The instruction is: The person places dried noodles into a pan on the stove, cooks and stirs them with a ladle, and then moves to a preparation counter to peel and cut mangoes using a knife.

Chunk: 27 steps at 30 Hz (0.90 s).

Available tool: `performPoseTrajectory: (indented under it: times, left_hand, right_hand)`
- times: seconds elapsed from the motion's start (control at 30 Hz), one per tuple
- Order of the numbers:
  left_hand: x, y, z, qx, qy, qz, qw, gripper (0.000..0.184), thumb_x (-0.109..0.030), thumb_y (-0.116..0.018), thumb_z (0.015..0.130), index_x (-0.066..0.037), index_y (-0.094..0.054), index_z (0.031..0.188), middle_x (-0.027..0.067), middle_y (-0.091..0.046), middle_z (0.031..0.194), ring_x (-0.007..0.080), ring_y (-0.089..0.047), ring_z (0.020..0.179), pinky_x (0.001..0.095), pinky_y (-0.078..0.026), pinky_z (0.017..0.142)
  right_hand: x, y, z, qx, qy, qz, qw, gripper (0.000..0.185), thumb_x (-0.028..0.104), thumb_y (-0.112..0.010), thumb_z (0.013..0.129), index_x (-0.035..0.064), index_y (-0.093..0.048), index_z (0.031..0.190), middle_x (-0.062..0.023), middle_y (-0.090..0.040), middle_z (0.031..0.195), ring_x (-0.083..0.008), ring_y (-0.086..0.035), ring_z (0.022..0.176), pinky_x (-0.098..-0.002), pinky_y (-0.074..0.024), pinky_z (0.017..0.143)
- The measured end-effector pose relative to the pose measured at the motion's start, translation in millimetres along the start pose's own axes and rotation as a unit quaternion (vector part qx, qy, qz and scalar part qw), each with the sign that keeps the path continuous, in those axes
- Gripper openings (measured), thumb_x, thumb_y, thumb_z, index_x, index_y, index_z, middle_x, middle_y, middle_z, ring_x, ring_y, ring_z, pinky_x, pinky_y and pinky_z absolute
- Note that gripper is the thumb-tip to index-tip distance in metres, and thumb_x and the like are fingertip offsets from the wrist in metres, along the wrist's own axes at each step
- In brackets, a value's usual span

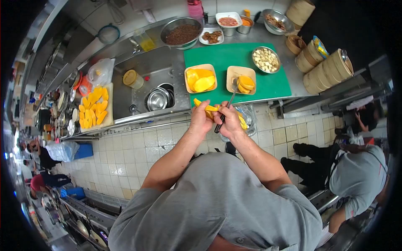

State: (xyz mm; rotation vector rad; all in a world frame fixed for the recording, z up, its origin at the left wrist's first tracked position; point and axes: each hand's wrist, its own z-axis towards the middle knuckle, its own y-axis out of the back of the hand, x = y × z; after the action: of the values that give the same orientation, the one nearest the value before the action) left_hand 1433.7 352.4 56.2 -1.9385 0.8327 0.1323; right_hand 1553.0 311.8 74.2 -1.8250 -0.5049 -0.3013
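Note:
My left hand (202,118) is closed on a yellow mango piece (206,106) in front of the counter edge. Close beside it, my right hand (228,121) grips the black handle of a knife (230,101), its blade pointing up over the counter. A square container of yellow mango pieces (200,79) and another with fewer pieces (246,84) stand on the green cutting board (226,56). Below my right hand, a clear plastic bag (250,119) with yellow peel shows partly.
At the left is a sink (121,98) with metal bowls (157,100), beside a board of mango slices (93,109). A bowl of pale cubes (266,60) and bamboo steamers (328,72) stand right. A person in grey (356,171) is at the right.

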Motion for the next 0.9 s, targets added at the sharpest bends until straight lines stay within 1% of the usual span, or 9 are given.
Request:
performPoseTrajectory:
  times: [0.1,0.23,0.4,0.53,0.63,0.7,0.77,0.8,0.9]
  left_hand:
    - [0,0,8,0.006,-0.021,0.024,0.999,0.021,-0.014,-0.063,0.092,-0.009,-0.052,0.109,0.0079,-0.06,0.099,0.0196,-0.061,0.084,0.0358,-0.053,0.072]
    - [-14,16,22,-0.099,-0.059,-0.036,0.993,0.027,-0.007,-0.07,0.087,-0.008,-0.05,0.104,0.0049,-0.052,0.091,0.0195,-0.053,0.08,0.0354,-0.05,0.078]
    - [-36,10,3,-0.12,0.043,-0.15,0.98,0.026,-0.014,-0.065,0.092,-0.008,-0.047,0.109,0.0092,-0.049,0.097,0.0213,-0.053,0.082,0.0446,-0.051,0.087]
    - [-55,7,-7,-0.088,0.028,-0.203,0.975,0.031,-0.023,-0.061,0.096,-0.01,-0.041,0.116,0.0113,-0.048,0.098,0.0236,-0.056,0.085,0.0575,-0.045,0.103]
    - [-71,-12,-24,-0.104,0.006,-0.164,0.981,0.03,-0.024,-0.061,0.096,-0.01,-0.042,0.114,0.011,-0.049,0.097,0.0249,-0.058,0.086,0.0607,-0.042,0.104]
    - [-74,-8,-21,-0.125,0.006,-0.136,0.983,0.025,-0.027,-0.062,0.096,-0.01,-0.047,0.106,0.0096,-0.053,0.095,0.0242,-0.059,0.085,0.0575,-0.047,0.1]
    - [-80,13,-7,-0.055,-0.011,-0.046,0.997,0.026,-0.031,-0.063,0.097,-0.011,-0.048,0.105,0.0074,-0.055,0.092,0.0222,-0.059,0.083,0.0486,-0.054,0.09]
    - [-84,8,-7,-0.044,-0.026,0.02,0.999,0.031,-0.034,-0.063,0.097,-0.012,-0.047,0.109,0.0051,-0.057,0.09,0.02,-0.059,0.08,0.0382,-0.055,0.073]
    - [-104,-15,-3,-0.043,-0.035,0.188,0.981,0.035,-0.031,-0.066,0.095,-0.02,-0.044,0.12,0.0021,-0.053,0.087,0.0191,-0.057,0.075,0.039,-0.052,0.067]
  right_hand:
    - [8,16,-10,0.03,0.011,0.019,0.999,0.013,0.001,-0.055,0.09,0.0113,-0.048,0.091,-0.0096,-0.061,0.09,-0.015,-0.055,0.065,-0.0232,-0.0391,0.044]
    - [31,50,-27,0.012,0.023,0.005,1.0,0.013,0.003,-0.056,0.09,0.013,-0.049,0.09,-0.0092,-0.061,0.089,-0.0133,-0.052,0.061,-0.0223,-0.0359,0.043]
    - [41,68,-46,-0.02,0.044,-0.084,0.995,0.013,0.004,-0.056,0.09,0.0126,-0.049,0.096,-0.0093,-0.061,0.091,-0.0125,-0.045,0.051,-0.0223,-0.0343,0.042]
    - [51,80,-48,-0.029,0.071,-0.118,0.99,0.012,0.002,-0.054,0.092,0.0122,-0.049,0.095,-0.0091,-0.061,0.091,-0.0129,-0.05,0.054,-0.0239,-0.0361,0.041]
    - [59,80,-42,-0.057,0.097,-0.228,0.967,0.01,0.004,-0.055,0.094,0.0118,-0.049,0.094,-0.0061,-0.06,0.086,-0.012,-0.056,0.061,-0.0254,-0.0388,0.041]
    - [69,92,-42,-0.077,0.042,-0.501,0.861,0.01,0.006,-0.058,0.094,0.0102,-0.049,0.096,-0.0022,-0.058,0.076,-0.0093,-0.057,0.064,-0.0259,-0.0395,0.042]
    - [73,110,-37,-0.093,0.051,-0.529,0.842,0.01,0.009,-0.061,0.093,0.0077,-0.051,0.096,0.0006,-0.056,0.069,-0.0085,-0.056,0.064,-0.027,-0.0418,0.047]
    - [74,124,-30,-0.074,0.101,-0.589,0.798,0.011,0.009,-0.062,0.092,0.0065,-0.052,0.095,-0.0005,-0.058,0.069,-0.0093,-0.056,0.063,-0.0283,-0.0435,0.05]
    - [82,135,-29,-0.079,0.15,-0.668,0.724,0.011,0.008,-0.065,0.088,0.0034,-0.055,0.091,-0.0041,-0.061,0.07,-0.0117,-0.057,0.062,-0.0314,-0.0477,0.059]
